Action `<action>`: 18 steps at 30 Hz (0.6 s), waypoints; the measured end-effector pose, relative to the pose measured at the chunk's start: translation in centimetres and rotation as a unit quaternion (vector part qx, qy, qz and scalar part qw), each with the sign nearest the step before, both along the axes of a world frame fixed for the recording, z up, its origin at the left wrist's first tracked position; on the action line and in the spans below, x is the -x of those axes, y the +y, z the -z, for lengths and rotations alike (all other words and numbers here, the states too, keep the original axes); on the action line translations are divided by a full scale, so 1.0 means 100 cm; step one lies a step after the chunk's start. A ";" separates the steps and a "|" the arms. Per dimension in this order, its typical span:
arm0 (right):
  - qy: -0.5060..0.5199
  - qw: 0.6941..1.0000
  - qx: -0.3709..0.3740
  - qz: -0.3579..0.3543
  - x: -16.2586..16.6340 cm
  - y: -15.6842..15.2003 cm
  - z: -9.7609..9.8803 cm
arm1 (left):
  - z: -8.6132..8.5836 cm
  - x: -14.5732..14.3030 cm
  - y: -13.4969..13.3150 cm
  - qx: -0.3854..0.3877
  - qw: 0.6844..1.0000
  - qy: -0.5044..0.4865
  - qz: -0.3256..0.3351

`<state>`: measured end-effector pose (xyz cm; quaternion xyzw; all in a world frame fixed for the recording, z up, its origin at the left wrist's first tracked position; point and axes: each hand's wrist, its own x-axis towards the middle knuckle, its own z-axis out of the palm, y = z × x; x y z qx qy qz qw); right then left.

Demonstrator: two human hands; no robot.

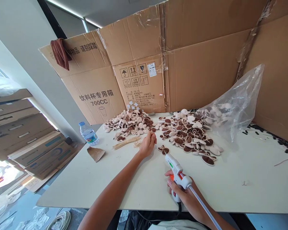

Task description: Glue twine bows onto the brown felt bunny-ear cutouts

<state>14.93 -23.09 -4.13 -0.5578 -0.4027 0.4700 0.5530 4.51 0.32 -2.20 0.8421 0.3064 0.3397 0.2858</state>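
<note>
Right hand [185, 195]: fingers wrapped around handle of white glue gun [174, 165]. Gun looks light, stiff; best held by handle, fingers behind front tip, probably hot. Left hand [148, 143]: fingers curled together; cannot tell if anything pinched. Brown bow piece [166, 150] on bench [230, 182], just right of left fingers: likely soft, light; take by edge.

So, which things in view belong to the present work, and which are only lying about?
Likely for the work:
white glue gun
brown bow piece by its nozzle
left plush pile
right plush pile
cream strings

Apparently just lying about:
water bottle
brown scrap
hanging reddish-brown cloth
pale coil
</note>
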 end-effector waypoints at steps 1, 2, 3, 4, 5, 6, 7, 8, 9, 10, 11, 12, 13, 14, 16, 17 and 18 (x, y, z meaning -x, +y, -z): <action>0.001 1.000 -0.001 -0.001 0.000 0.000 0.000 | 0.001 0.000 0.001 0.004 1.000 -0.005 -0.001; 0.002 1.000 -0.001 -0.002 0.000 0.000 0.000 | 0.001 0.000 0.001 0.007 1.000 -0.008 -0.002; 0.003 1.000 -0.001 -0.002 0.000 0.000 0.000 | 0.002 0.000 0.002 0.010 1.000 -0.011 -0.002; 0.003 1.000 0.000 -0.003 -0.001 0.000 -0.001 | 0.002 0.000 0.002 0.012 1.000 -0.012 -0.001; 0.003 1.000 0.001 -0.002 -0.001 0.000 -0.002 | 0.003 0.000 0.002 0.013 1.000 -0.012 -0.001; 0.002 1.000 0.002 -0.002 -0.001 -0.001 -0.002 | 0.003 -0.001 0.002 0.015 1.000 -0.010 0.001; 0.001 1.000 0.003 -0.001 -0.001 -0.001 -0.003 | 0.003 -0.001 0.002 0.016 1.000 -0.006 0.002; -0.001 1.000 0.002 -0.002 -0.001 -0.001 -0.004 | 0.004 -0.001 0.002 0.017 1.000 -0.002 0.003; -0.002 1.000 0.002 -0.004 -0.001 -0.001 -0.004 | 0.004 -0.001 0.003 0.016 1.000 0.001 0.005; -0.004 1.000 0.002 -0.006 -0.001 -0.001 -0.004 | 0.005 -0.001 0.003 0.015 1.000 0.004 0.006; -0.005 1.000 0.001 -0.007 -0.001 -0.001 -0.004 | 0.005 -0.001 0.003 0.014 1.000 0.008 0.007; -0.003 1.000 -0.002 -0.007 0.000 -0.001 -0.004 | 0.006 -0.001 0.003 0.013 1.000 0.011 0.008; -0.001 1.000 -0.004 -0.004 0.000 -0.001 -0.003 | 0.006 -0.001 0.003 0.012 1.000 0.015 0.009; 0.002 1.000 -0.007 0.001 0.000 -0.001 -0.002 | 0.006 -0.001 0.003 0.012 1.000 0.019 0.009; 0.006 1.000 -0.011 0.010 0.001 -0.001 -0.001 | 0.005 -0.001 0.003 0.012 1.000 0.024 0.007; 0.005 1.000 -0.011 0.012 0.001 -0.001 -0.001 | 0.005 -0.001 0.003 0.012 1.000 0.024 0.005; 0.004 1.000 -0.011 0.011 0.002 0.000 -0.001 | 0.005 -0.001 0.003 0.011 1.000 0.022 0.002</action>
